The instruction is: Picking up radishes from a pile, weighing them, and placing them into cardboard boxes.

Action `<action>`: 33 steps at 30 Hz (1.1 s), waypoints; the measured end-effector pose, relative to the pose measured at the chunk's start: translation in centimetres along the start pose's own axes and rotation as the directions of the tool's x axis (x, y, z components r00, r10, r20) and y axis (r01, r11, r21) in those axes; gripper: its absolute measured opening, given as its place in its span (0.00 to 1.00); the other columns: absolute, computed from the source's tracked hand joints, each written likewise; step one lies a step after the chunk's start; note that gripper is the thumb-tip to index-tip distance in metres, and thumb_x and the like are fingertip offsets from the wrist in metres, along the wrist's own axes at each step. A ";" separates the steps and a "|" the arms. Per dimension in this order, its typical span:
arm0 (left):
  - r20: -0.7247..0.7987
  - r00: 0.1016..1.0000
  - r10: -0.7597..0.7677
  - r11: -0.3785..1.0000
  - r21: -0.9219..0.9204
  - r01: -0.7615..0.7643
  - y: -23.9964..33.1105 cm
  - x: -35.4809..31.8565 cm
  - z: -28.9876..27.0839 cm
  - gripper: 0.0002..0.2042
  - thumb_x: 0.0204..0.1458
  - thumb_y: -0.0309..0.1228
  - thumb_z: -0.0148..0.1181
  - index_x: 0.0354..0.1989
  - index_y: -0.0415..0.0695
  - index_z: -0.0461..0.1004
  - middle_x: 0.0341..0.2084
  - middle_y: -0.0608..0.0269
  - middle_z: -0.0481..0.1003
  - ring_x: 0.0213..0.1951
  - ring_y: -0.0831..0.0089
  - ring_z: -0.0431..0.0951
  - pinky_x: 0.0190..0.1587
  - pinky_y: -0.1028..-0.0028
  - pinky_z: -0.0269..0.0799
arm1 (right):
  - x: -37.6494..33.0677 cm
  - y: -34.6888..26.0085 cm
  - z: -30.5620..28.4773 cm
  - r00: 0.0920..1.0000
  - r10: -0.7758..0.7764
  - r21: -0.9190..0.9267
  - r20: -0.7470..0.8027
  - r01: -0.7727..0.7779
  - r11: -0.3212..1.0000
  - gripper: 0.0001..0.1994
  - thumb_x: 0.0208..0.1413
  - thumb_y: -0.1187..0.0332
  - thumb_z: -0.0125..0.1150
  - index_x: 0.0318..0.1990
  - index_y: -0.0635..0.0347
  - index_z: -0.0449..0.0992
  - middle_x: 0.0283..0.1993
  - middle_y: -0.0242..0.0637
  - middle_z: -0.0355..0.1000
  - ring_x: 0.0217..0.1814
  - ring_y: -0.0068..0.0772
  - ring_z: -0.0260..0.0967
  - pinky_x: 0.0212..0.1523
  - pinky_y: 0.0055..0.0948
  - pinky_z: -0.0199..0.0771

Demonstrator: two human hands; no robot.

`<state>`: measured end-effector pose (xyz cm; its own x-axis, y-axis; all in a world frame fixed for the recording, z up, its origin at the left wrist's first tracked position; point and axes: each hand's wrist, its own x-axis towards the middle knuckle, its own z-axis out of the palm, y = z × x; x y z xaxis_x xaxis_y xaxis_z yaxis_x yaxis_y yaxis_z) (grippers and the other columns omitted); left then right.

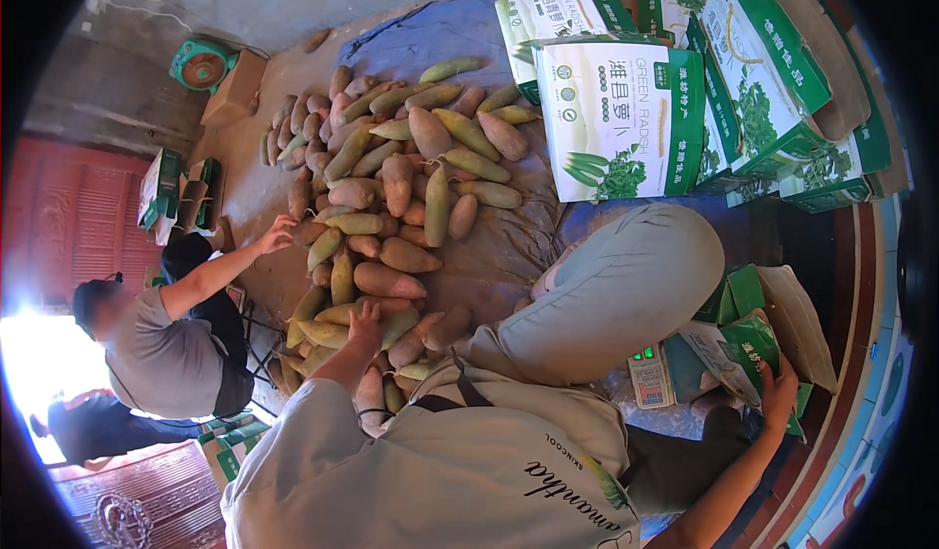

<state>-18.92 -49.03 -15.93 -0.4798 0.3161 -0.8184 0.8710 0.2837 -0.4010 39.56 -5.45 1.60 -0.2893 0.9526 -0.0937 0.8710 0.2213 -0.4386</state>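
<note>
My left hand (pixel 366 324) reaches onto the near side of a big heap of long radishes (pixel 398 185), some pale green, others coated in reddish-brown soil. Its fingers are extended over the radishes there, touching the top of the pile. Over at the right, my right hand (pixel 780 392) grips the edge of an opened green-and-white carton (pixel 755 348), fingers bent round its board. Beside that carton sits a weighing scale (pixel 649 378) with a lit green display and a keypad. My bent knee (pixel 636 275) rises between the heap and the scale.
Several green-and-white cartons (pixel 626 118) stand at the back right, some with flaps up. A blue-and-brown ground sheet (pixel 528 241) lies under the heap. Another person (pixel 171 343) sits at the left, a hand reaching to the radishes. A green fan (pixel 202 65) stands by the wall.
</note>
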 end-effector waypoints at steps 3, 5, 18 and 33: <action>-0.065 0.988 0.140 0.978 0.164 -0.127 0.6 -0.2 0.0 0.20 0.49 0.34 0.55 0.53 0.52 0.71 0.64 0.59 0.51 0.67 0.57 0.45 0.63 0.45 0.42 | -0.1 0.8 -0.1 0.999 0.051 -0.016 0.009 -0.051 0.999 0.17 0.49 0.67 0.62 0.44 0.70 0.72 0.40 0.52 0.73 0.42 0.46 0.71 0.45 0.33 0.67; -0.060 0.976 0.209 0.933 0.310 -0.181 0.9 0.0 1.1 0.17 0.49 0.35 0.54 0.49 0.54 0.74 0.63 0.60 0.54 0.67 0.58 0.45 0.64 0.47 0.38 | -0.2 1.5 0.2 0.997 0.069 -0.066 -0.020 -0.070 0.995 0.18 0.49 0.67 0.62 0.45 0.70 0.72 0.43 0.52 0.72 0.46 0.47 0.70 0.49 0.34 0.66; -0.068 0.998 0.018 0.995 0.102 -0.011 1.2 0.6 3.8 0.13 0.53 0.36 0.49 0.47 0.52 0.72 0.44 0.62 0.72 0.52 0.64 0.68 0.54 0.57 0.59 | -0.9 0.0 -0.2 0.997 0.076 -0.094 -0.027 -0.078 0.992 0.18 0.48 0.68 0.63 0.45 0.70 0.73 0.45 0.53 0.72 0.48 0.50 0.69 0.51 0.36 0.66; -0.504 0.863 -0.037 0.767 -0.567 -0.299 6.1 0.4 -18.4 0.28 0.43 0.32 0.63 0.52 0.45 0.57 0.45 0.47 0.67 0.48 0.51 0.70 0.47 0.60 0.68 | -1.5 -2.8 -0.6 0.996 -0.042 -0.087 -0.078 0.035 0.996 0.10 0.46 0.73 0.62 0.37 0.65 0.74 0.35 0.52 0.72 0.39 0.54 0.70 0.38 0.39 0.68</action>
<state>-15.72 -30.45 -11.17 -0.4994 0.7189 -0.4835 0.7520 0.6368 0.1701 37.77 -7.40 3.54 -0.2936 0.9559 -0.0049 0.8915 0.2719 -0.3624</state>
